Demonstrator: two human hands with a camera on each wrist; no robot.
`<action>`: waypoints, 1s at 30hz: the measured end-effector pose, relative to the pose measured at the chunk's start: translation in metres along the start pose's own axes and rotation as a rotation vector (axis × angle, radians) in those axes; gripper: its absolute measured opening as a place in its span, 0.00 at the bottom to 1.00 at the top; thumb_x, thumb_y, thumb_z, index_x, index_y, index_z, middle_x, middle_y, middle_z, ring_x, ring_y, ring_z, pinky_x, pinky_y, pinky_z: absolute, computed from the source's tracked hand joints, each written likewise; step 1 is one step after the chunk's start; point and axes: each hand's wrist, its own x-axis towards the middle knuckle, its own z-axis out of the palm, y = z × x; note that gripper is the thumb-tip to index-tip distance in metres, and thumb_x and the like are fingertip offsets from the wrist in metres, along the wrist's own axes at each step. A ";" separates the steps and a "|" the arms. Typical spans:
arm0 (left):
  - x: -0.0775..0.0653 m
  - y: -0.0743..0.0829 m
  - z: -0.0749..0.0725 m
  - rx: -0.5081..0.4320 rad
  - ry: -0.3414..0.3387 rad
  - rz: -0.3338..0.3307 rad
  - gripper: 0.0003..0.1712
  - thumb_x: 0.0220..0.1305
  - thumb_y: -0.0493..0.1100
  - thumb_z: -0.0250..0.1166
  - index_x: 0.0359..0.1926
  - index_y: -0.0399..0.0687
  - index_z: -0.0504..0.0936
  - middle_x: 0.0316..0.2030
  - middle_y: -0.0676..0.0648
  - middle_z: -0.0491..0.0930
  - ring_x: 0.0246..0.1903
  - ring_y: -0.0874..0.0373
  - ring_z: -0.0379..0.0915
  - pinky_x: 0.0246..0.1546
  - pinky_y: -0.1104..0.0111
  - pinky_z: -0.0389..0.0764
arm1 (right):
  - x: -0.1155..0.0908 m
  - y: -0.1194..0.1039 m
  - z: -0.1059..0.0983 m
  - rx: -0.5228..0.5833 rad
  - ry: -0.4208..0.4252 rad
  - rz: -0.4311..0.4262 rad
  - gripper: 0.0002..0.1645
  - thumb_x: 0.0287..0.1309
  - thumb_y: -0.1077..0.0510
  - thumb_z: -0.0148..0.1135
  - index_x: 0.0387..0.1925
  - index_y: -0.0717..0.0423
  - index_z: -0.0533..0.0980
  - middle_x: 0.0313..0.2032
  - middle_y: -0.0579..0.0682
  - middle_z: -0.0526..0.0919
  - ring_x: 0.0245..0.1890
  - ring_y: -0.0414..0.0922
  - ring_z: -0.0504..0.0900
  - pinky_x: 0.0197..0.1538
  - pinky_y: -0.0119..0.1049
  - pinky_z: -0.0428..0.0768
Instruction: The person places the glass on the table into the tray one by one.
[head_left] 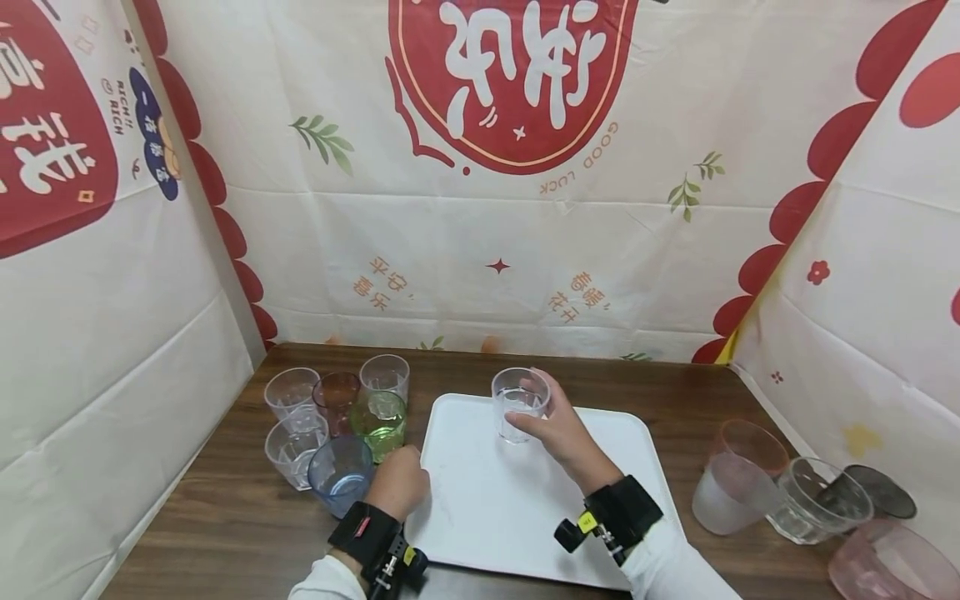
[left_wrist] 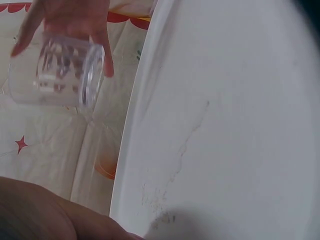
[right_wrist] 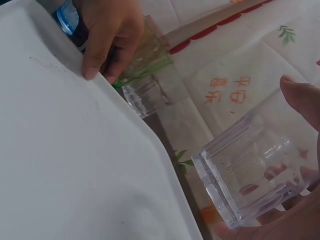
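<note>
In my right hand is a clear cup, gripped between thumb and fingers over the far part of a white tray. The right wrist view shows the cup's thick base raised above the tray surface. My left hand is at the tray's left edge, thumb at the rim and the other fingers curled beside it. Close to its left are a green cup and a blue cup.
Left of the tray, clear cups and a reddish-brown cup cluster with the green and blue ones. On the right stand a pink-orange cup, another clear cup, a grey cup and a pink cup. Printed cloth walls surround the table.
</note>
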 end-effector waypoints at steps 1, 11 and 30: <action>0.000 0.000 0.001 0.003 0.000 0.002 0.06 0.58 0.30 0.60 0.35 0.31 0.82 0.30 0.38 0.83 0.31 0.46 0.80 0.35 0.53 0.80 | 0.004 0.001 0.004 -0.004 -0.001 0.007 0.55 0.56 0.55 0.75 0.77 0.43 0.52 0.73 0.53 0.65 0.76 0.57 0.57 0.70 0.65 0.60; 0.001 -0.002 0.006 0.007 0.000 0.006 0.05 0.57 0.29 0.60 0.33 0.32 0.82 0.28 0.40 0.82 0.29 0.48 0.78 0.33 0.54 0.79 | 0.033 0.019 0.041 0.003 -0.035 0.007 0.57 0.52 0.52 0.78 0.77 0.46 0.55 0.72 0.55 0.67 0.74 0.58 0.60 0.70 0.64 0.61; 0.002 -0.001 -0.002 -0.058 -0.015 -0.078 0.07 0.59 0.31 0.62 0.37 0.32 0.85 0.30 0.41 0.84 0.27 0.52 0.75 0.28 0.59 0.77 | 0.058 0.031 0.088 -0.029 -0.057 -0.035 0.60 0.50 0.48 0.80 0.77 0.48 0.53 0.73 0.53 0.67 0.75 0.55 0.60 0.73 0.56 0.59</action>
